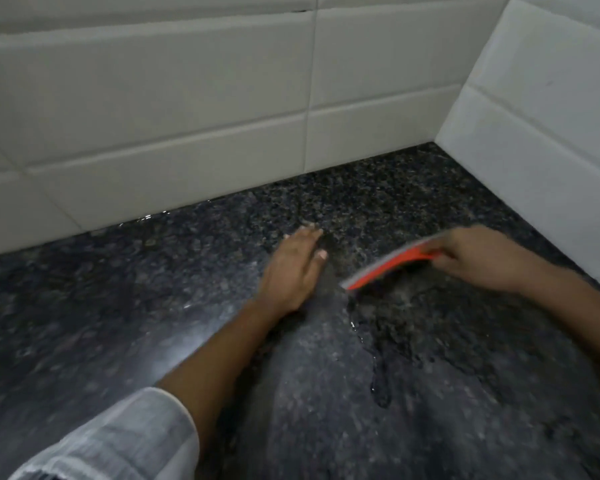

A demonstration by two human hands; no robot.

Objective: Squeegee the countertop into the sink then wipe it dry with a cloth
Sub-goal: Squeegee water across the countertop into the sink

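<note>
A dark speckled granite countertop fills the lower view and runs into a tiled corner. My right hand grips an orange squeegee with a grey blade, tilted and touching the counter right of centre. A streak of water trails from the blade's lower end toward me. My left hand lies flat on the counter just left of the squeegee, fingers together and holding nothing. No sink or cloth is in view.
White tiled walls close the back, and another tiled wall closes the right side, meeting at a corner. Small water beads sit along the back wall's base. A white sleeve covers my left forearm.
</note>
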